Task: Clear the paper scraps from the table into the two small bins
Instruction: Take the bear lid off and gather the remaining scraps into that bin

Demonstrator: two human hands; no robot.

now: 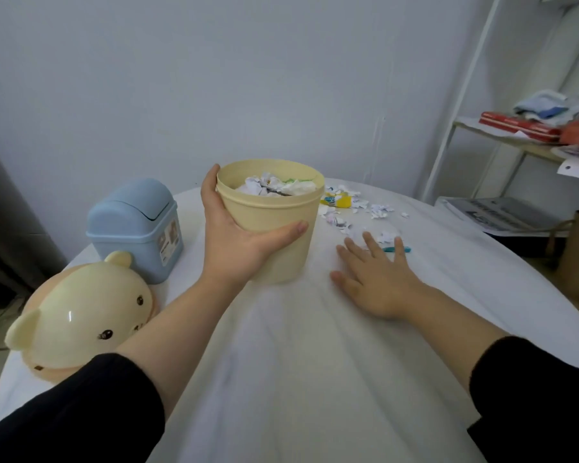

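So, progress check: I'd call this roughly halfway, maybe a bit past. The yellow bin (274,208) is open and already packed nearly to the rim with crumpled paper (274,187), so a good chunk of the clearing is done. Its bear-face lid (84,312) is lying off to the near left on the counter (298,345), and the blue bin (134,222) sits just beyond it with its swing lid closed, so no idea how full that one is.

What's left is a loose scatter of paper scraps (358,212) on the far right side, just past and to the right of the yellow bin. There's a yellow wrapper piece (340,200) in the mix, and a small teal thing (396,249) nearer in, which could be a cap or a clip, too small to say.

The left grip (234,235) is wrapped around the yellow bin's left side, thumb across the front, fingers curled round the back by the rim. Honestly can't tell if the bin is resting on the counter or lifted a touch. The right grip (378,282) holds nothing: palm down, fingers spread flat on the cloth, fingertips right at the near edge of the scrap pile.

My guess is the remaining scraps get swept toward the bin next. Since the yellow one looks close to full, the rest may need to go in the blue one.
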